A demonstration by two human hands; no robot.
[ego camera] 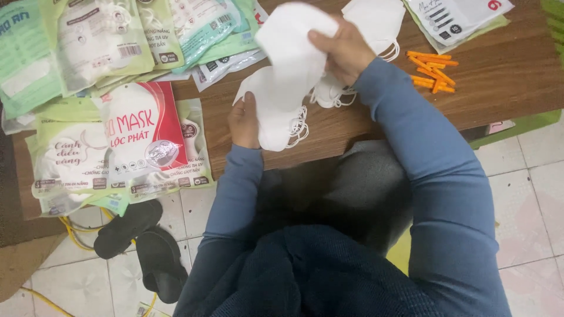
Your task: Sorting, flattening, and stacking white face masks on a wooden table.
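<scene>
Dark blue clothing fills the bottom of the view, with two blue sleeves [435, 176] running up from it toward the table [505, 76]. Beside the person's left side, a pair of black sandals [141, 243] lies on the pale tiled floor [529, 194], with a yellow cord [73, 235] curling past them.

At the near edge of the low wooden table, the left hand [244, 122] is closed on the lower edge of a stack of white face masks [279, 97], thumb on top, fingers hidden under it. White ear loops [298, 126] dangle from the stack just beside that hand. Slightly farther, the right hand [343, 51] pinches a single white mask [291, 32] that stands tilted up over the stack; the fingers are wrapped around its right edge.

Left of the hands, flat mask packets [147, 138] in red, white and pale green lie overlapping, some hanging over the table edge. More green and clear packets [106, 35] cover the far left of the table. Behind the right hand sits another white mask [376, 20] with its loops. To the right, a small heap of orange clips [433, 71] rests on bare wood, and a white printed packet [458, 17] lies at the far edge.
</scene>
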